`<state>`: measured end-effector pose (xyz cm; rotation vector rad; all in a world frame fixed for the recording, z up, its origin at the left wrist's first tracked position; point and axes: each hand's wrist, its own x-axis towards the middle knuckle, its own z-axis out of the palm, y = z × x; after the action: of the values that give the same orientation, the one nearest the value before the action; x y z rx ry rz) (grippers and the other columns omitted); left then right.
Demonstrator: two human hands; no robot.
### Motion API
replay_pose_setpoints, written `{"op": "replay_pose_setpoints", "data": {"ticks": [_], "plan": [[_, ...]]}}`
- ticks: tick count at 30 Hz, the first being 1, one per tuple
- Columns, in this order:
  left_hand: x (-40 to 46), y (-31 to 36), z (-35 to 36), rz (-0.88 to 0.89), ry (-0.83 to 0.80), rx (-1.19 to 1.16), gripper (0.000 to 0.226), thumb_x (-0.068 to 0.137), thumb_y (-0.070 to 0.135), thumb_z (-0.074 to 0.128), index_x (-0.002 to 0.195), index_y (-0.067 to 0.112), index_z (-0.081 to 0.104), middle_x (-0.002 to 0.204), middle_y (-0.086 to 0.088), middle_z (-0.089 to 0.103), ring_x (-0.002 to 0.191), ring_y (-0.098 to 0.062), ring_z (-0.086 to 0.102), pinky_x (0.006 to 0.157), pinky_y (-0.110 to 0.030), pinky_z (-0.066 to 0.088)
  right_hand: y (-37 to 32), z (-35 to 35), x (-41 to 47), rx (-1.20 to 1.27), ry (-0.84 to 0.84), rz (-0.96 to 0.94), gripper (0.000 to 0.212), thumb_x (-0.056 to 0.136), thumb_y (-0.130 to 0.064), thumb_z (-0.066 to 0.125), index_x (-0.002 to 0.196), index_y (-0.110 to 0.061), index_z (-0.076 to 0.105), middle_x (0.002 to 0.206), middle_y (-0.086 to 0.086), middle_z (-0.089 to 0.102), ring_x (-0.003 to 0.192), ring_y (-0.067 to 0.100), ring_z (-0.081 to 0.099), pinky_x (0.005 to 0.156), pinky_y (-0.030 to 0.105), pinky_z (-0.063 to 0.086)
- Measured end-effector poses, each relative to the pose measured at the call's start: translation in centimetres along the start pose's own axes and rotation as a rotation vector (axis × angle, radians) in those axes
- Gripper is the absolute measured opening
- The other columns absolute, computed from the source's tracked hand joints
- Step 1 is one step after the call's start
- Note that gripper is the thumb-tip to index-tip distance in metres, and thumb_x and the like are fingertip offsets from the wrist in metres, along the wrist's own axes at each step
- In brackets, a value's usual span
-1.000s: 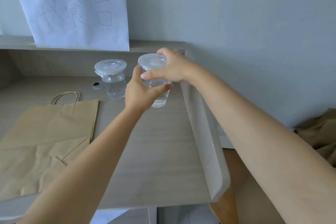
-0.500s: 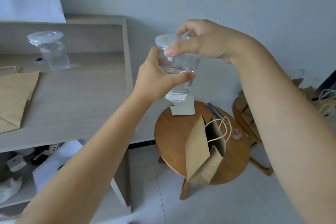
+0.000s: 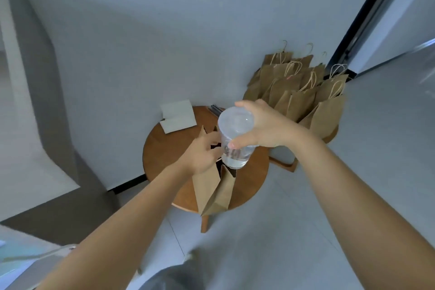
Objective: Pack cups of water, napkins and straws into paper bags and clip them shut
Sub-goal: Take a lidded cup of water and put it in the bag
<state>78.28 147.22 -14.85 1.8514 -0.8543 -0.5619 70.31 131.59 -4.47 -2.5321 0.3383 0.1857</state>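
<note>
Person, seen from the head camera: two bare forearms enter from the lower edge, the left from about 7 o'clock, the right from about 4 o'clock. No sleeve shows on either arm up to the frame edge.

Left hand (image 3: pixel 201 156): bare; no ring, watch or band seen.

Right hand (image 3: pixel 266 126): bare; wrist unadorned; fingers (image 3: pixel 237 143) with short, plain nails.

Garment (image 3: pixel 174 278): a rounded patch of grey fabric at 6 o'clock, blurred; its kind cannot be told.
</note>
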Motion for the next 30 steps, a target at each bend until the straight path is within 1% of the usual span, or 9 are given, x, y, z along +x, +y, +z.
{"op": "replay_pose_setpoints", "data": {"ticks": [3, 7, 10, 15, 17, 20, 23, 28, 30], "plan": [[3.0, -1.7, -0.2, -0.035, 0.147, 0.28, 0.034, 0.085, -0.004, 0.036, 0.105, 0.006, 0.062, 0.095, -0.003, 0.062, 0.096, -0.03, 0.058, 0.069, -0.026, 0.045, 1.2, 0.5, 1.2, 0.01, 0.005, 0.019, 0.109, 0.057, -0.055, 0.08, 0.145, -0.034, 0.02, 0.137, -0.009, 0.025, 0.123, 0.01, 0.031, 0.088, 0.026, 0.03], [6.2, -3.0, -0.6, -0.03, 0.061, 0.376, 0.02, 0.097, 0.013, 0.038, 0.099, 0.012, 0.058, 0.102, -0.006, 0.06, 0.101, -0.028, 0.054, 0.083, -0.036, 0.046, 1.7, 0.4, 2.9, 0.052, 0.014, 0.036, 0.105, 0.061, -0.05, 0.08, 0.145, -0.034, 0.02, 0.139, -0.011, 0.025, 0.113, 0.004, 0.029, 0.086, 0.024, 0.029], [7.3, -3.4, -0.9, -0.029, -0.084, 0.428, 0.03, 0.101, 0.022, 0.033, 0.12, 0.011, 0.055, 0.117, -0.007, 0.06, 0.108, -0.024, 0.053, 0.093, -0.041, 0.044, 2.0, 0.2, 4.0, 0.077, 0.043, 0.039, 0.105, 0.059, -0.051, 0.08, 0.144, -0.036, 0.02, 0.139, -0.012, 0.025, 0.113, 0.002, 0.028, 0.087, 0.025, 0.03], [8.6, -4.4, -1.0, -0.13, -0.048, 0.425, 0.043, 0.102, 0.031, 0.029, 0.067, 0.016, 0.05, 0.073, -0.008, 0.059, 0.068, -0.02, 0.053, 0.059, -0.029, 0.035, 2.7, -0.7, 4.8, 0.109, 0.067, 0.018, 0.103, 0.06, -0.051, 0.08, 0.144, -0.036, 0.023, 0.139, -0.012, 0.026, 0.116, 0.003, 0.029, 0.09, 0.025, 0.031], [9.3, -4.9, -1.1, -0.22, -0.009, 0.384, 0.046, 0.101, 0.034, 0.03, 0.064, 0.02, 0.054, 0.062, -0.001, 0.059, 0.059, -0.014, 0.055, 0.057, -0.028, 0.038, 3.1, -1.1, 4.9, 0.132, 0.078, 0.008, 0.102, 0.06, -0.051, 0.08, 0.143, -0.037, 0.024, 0.139, -0.012, 0.027, 0.115, 0.001, 0.029, 0.089, 0.024, 0.03], [10.5, -5.6, -1.4, -0.332, -0.129, 0.413, 0.038, 0.096, 0.027, 0.045, 0.062, 0.014, 0.056, 0.055, 0.001, 0.059, 0.052, -0.012, 0.058, 0.053, -0.023, 0.044, 3.1, -1.6, 5.7, 0.121, 0.085, 0.002, 0.102, 0.06, -0.05, 0.081, 0.143, -0.034, 0.024, 0.138, -0.011, 0.027, 0.114, 0.002, 0.029, 0.088, 0.024, 0.029], [10.9, -6.0, -1.6, -0.298, -0.319, 0.479, 0.026, 0.083, 0.023, 0.06, 0.061, 0.01, 0.057, 0.058, -0.001, 0.059, 0.058, -0.016, 0.06, 0.054, -0.02, 0.04, 3.2, -1.2, 6.5, 0.105, 0.052, -0.004, 0.104, 0.06, -0.051, 0.08, 0.144, -0.033, 0.023, 0.138, -0.009, 0.027, 0.113, 0.004, 0.031, 0.089, 0.025, 0.031], [10.6, -5.8, -2.4, -0.313, -0.541, 0.668, 0.015, 0.076, 0.019, 0.066, 0.076, 0.023, 0.051, 0.063, 0.009, 0.044, 0.057, -0.008, 0.044, 0.051, -0.017, 0.033, 3.8, 1.3, 7.4, 0.097, -0.03, -0.016, 0.104, 0.06, -0.054, 0.079, 0.144, -0.033, 0.022, 0.141, -0.008, 0.026, 0.123, 0.008, 0.03, 0.096, 0.029, 0.034], [10.5, -5.7, -2.4, -0.33, -0.616, 0.767, 0.02, 0.077, 0.016, 0.065, 0.072, 0.023, 0.047, 0.064, 0.007, 0.047, 0.055, -0.007, 0.045, 0.049, -0.017, 0.034, 4.1, 2.2, 7.6, 0.108, -0.068, -0.019, 0.103, 0.06, -0.055, 0.079, 0.143, -0.035, 0.022, 0.142, -0.009, 0.026, 0.128, 0.011, 0.029, 0.101, 0.034, 0.035]]}}
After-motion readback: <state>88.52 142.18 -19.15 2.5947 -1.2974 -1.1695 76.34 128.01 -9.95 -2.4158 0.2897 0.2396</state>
